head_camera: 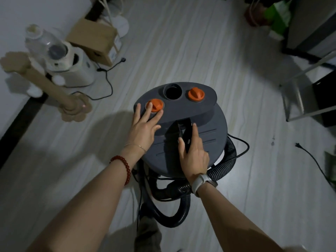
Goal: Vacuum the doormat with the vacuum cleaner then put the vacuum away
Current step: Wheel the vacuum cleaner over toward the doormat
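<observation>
On the pale wood-look floor (181, 42), at centre, stands the vacuum cleaner (209, 139), dark grey and round, seen from above. Carries two orange knobs on its raised top, the left knob (156, 104) and the right knob (196, 94), with an open round port (172, 91) between them. Left hand (143, 126) lies flat on the lid, grip spread, straight fingertips touching the left knob. Right hand (193, 153) rests on the black handle (186, 135) at the lid's middle, thumb on one side and fingers along the other, grip closed loosely around it. Coils below and to the right of the body: a black ribbed hose (227, 157). Lies loose on the floor at far right: a black power plug (298, 144). Stands well apart at upper left: a cardboard box (94, 39).
</observation>
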